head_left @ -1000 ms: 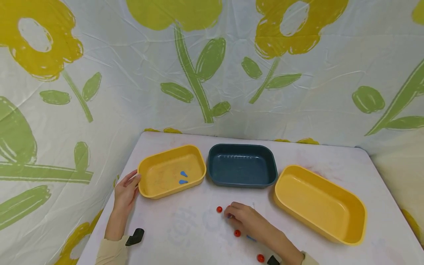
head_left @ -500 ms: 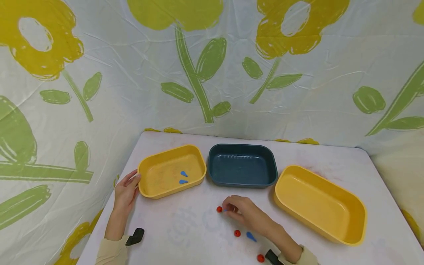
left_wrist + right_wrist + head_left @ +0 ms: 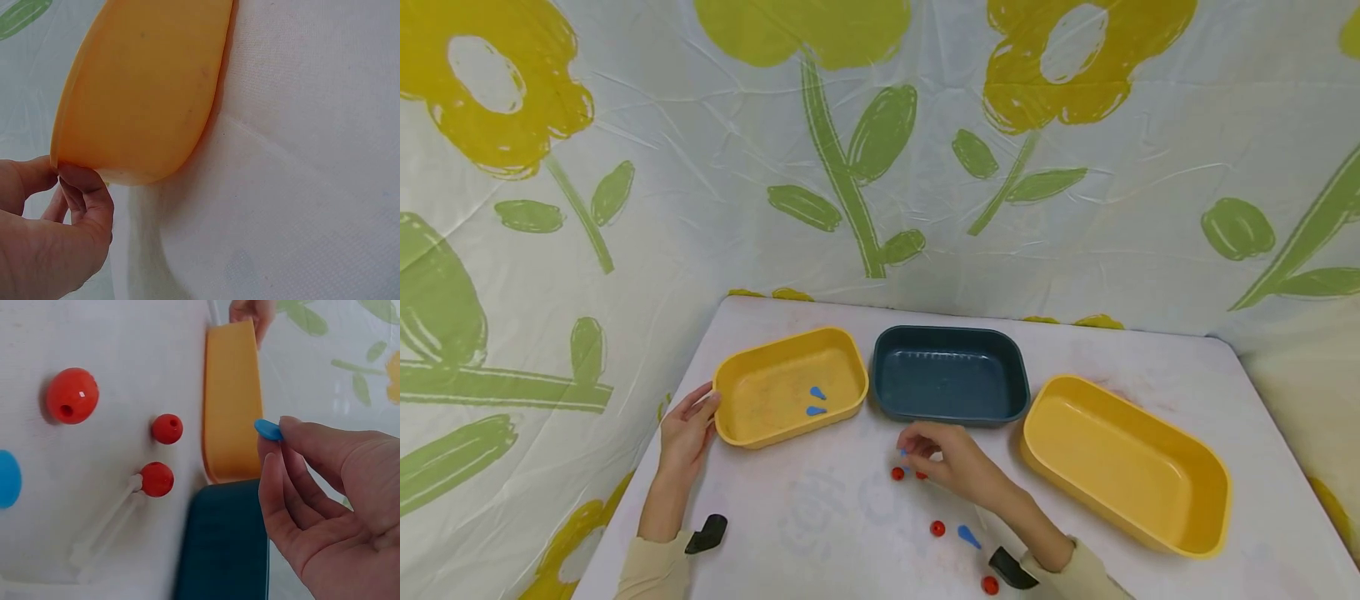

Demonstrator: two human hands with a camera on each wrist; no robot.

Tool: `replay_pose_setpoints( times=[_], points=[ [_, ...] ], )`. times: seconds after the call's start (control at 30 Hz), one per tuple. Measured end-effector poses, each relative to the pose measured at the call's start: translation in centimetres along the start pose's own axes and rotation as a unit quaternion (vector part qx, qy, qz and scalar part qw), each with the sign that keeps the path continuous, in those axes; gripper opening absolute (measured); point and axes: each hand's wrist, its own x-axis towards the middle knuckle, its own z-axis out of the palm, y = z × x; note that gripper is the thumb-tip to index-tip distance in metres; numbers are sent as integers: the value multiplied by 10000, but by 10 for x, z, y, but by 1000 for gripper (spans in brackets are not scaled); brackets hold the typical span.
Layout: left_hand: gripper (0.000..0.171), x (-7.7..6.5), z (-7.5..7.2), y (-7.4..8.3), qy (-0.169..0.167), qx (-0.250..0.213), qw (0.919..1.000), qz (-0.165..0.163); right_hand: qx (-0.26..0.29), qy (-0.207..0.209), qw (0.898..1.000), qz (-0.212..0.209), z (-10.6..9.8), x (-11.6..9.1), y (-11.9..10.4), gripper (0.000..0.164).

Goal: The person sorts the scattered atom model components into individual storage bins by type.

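Note:
My left hand (image 3: 685,433) grips the near-left end of the left yellow bin (image 3: 752,433); in the left wrist view, thumb and fingers (image 3: 87,187) pinch its rim. Two blue teardrop-shaped pieces (image 3: 816,411) lie inside that bin. My right hand (image 3: 951,458) pinches another small blue piece (image 3: 267,429) between thumb and fingertips, raised over the table just in front of the dark teal bin (image 3: 951,417). Below the hand are two red beads (image 3: 897,473), and a white stick (image 3: 106,522) meets one of them in the right wrist view.
A second yellow bin (image 3: 1120,467) stands angled at the right. Nearer the front lie a red bead (image 3: 937,528), another blue teardrop-shaped piece (image 3: 968,536) and a further red bead (image 3: 990,585). A flower-printed cloth (image 3: 730,208) hangs behind the white table (image 3: 820,517).
My right hand has picked up the blue piece and moved away from me towards the teal bin, uncovering a red bead and the blue piece on the table. My left hand stays on the bin.

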Motion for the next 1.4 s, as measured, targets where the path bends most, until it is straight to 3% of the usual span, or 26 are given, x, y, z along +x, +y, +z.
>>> replay_pose_setpoints(
  times=[0.33,1.07,1.4],
  points=[
    [53,0,0,-1,-16,-22,10000,67,246,331,9992,-17,-1,13,-4,15],
    [54,0,1,-2,77,77,9999,95,819,510,9949,290,-1,50,0,19],
    [52,-1,2,-1,59,8,9999,91,778,623,9944,348,-1,68,-6,18]
  ],
)
